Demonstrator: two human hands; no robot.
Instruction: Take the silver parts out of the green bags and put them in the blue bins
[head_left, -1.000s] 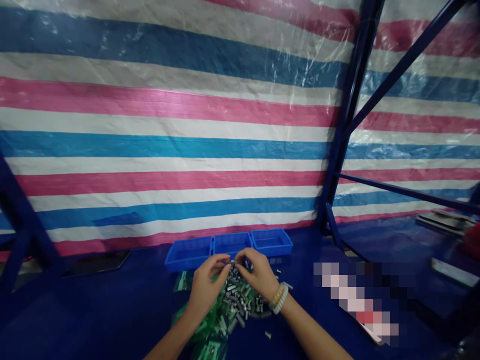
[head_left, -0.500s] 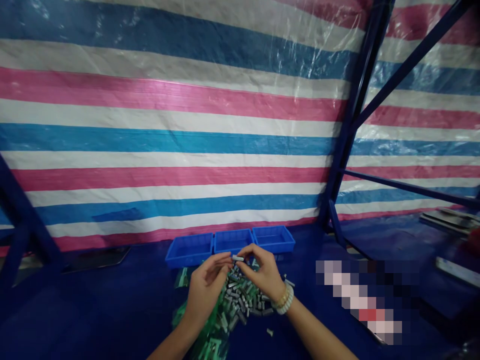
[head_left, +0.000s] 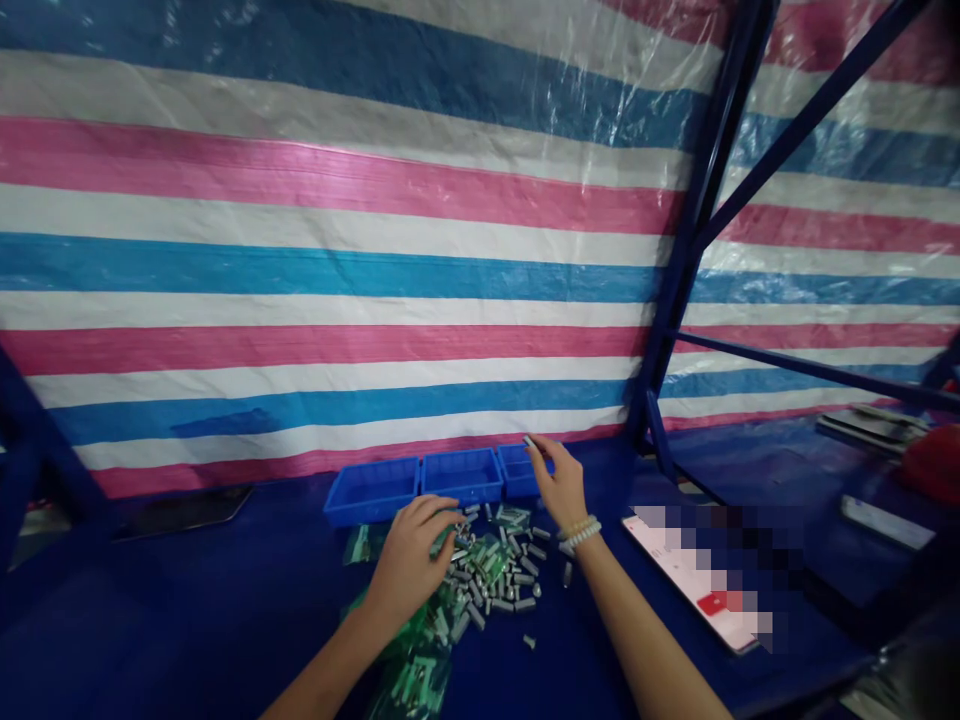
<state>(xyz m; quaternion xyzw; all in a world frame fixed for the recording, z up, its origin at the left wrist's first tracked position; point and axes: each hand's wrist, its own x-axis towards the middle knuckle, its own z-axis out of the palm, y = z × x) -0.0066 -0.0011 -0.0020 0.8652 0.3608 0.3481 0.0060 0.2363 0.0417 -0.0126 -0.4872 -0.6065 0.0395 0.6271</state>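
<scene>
Over the right blue tray (head_left: 517, 489) my right hand (head_left: 561, 485), with bead bracelets at the wrist, pinches a small silvery piece (head_left: 529, 441) between its fingertips. My left hand (head_left: 414, 550) hovers at the left edge of a pile of small metal pieces (head_left: 517, 575), its fingers curved and apart; nothing can be made out in it. Green plastic bags (head_left: 412, 680) with similar pieces lie beneath and below the left hand. Two more blue trays, the middle one (head_left: 461, 498) and the left one (head_left: 373, 515), stand behind the pile.
A lit phone (head_left: 697, 585) lies to the right of the pile. A dark flat object (head_left: 184, 515) lies at the left. Blue metal posts (head_left: 679, 240) rise before a striped sheet. More items lie far right.
My hands have separated. My right hand has moved up and right to the right tray with a small piece; my left hand is lower over the pile's edge. The view has shifted slightly.
</scene>
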